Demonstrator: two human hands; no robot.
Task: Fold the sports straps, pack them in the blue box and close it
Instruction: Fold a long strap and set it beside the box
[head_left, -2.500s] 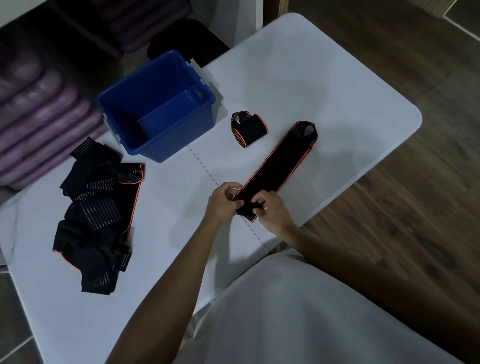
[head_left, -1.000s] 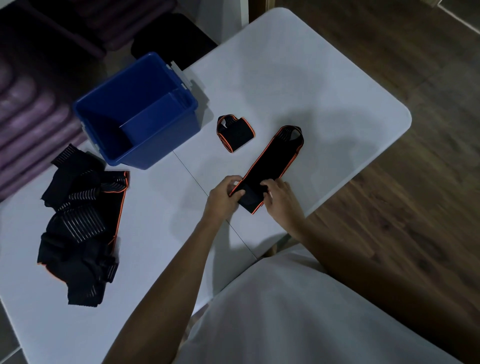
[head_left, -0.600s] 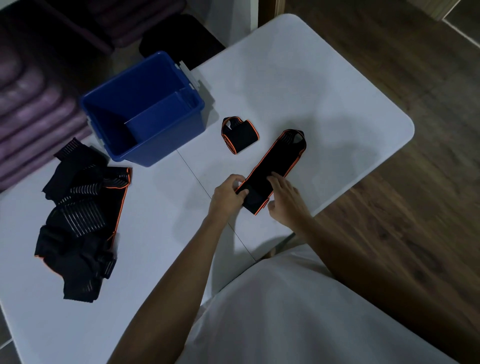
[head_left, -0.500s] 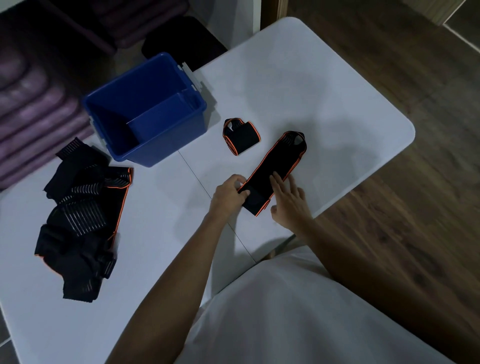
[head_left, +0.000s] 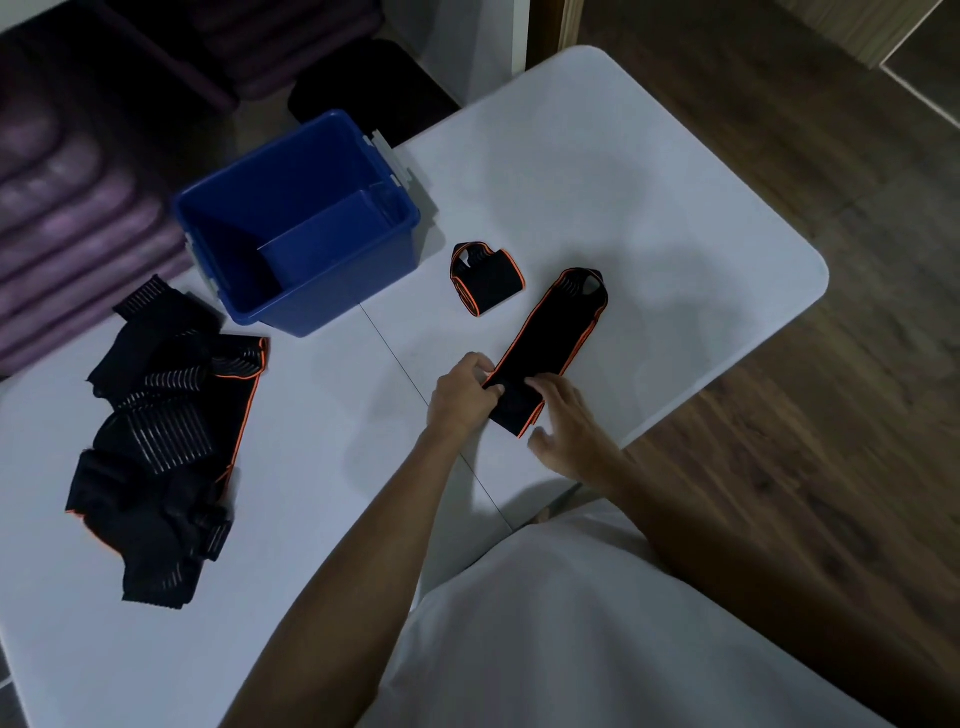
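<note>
A black sports strap with orange edging (head_left: 550, 338) lies stretched out on the white table (head_left: 597, 171), its near end folded over. My left hand (head_left: 462, 395) pinches that folded end from the left. My right hand (head_left: 566, 421) rests on the fold with its fingers spread. A folded strap (head_left: 485, 283) lies just beyond, between the long strap and the blue box (head_left: 332, 296). The box stands open near the table's far left edge, and I see nothing inside it. A heap of unfolded straps (head_left: 161, 457) lies at the left.
Purple cushions (head_left: 67, 208) are stacked beyond the table's left side. A dark round seat (head_left: 363, 88) sits behind the box. Wooden floor (head_left: 831, 415) lies to the right of the table's rounded corner. My white-clad lap fills the bottom.
The strap's near end has been folded over further, so the flat part is shorter. My right hand went from gripping the end to lying on it with spread fingers. The camera shifted slightly.
</note>
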